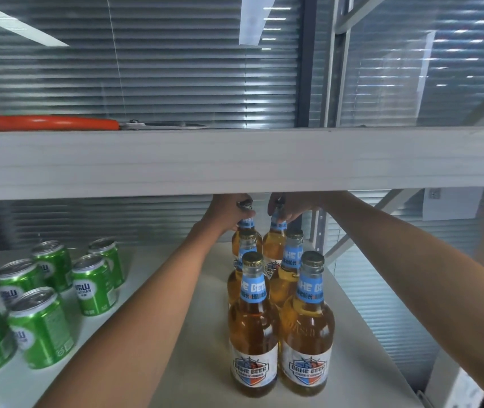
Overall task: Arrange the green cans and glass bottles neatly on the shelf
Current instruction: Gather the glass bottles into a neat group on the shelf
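Several glass beer bottles with blue neck labels stand in two columns on the pale shelf board [367,348]. The front pair are the front-left bottle [253,334] and the front-right bottle [307,328]. My left hand [229,212] grips the neck of the rear-left bottle [246,228]. My right hand [292,206] grips the neck of the rear-right bottle [276,231]. Both hands are partly hidden under the upper shelf beam [235,160]. Several green cans [40,325] stand upright in a loose group at the left.
Orange-handled shears [58,123] lie on the upper shelf. Window blinds fill the background. A diagonal shelf brace [352,231] runs at the right behind the bottles. A strip of bare board separates cans and bottles.
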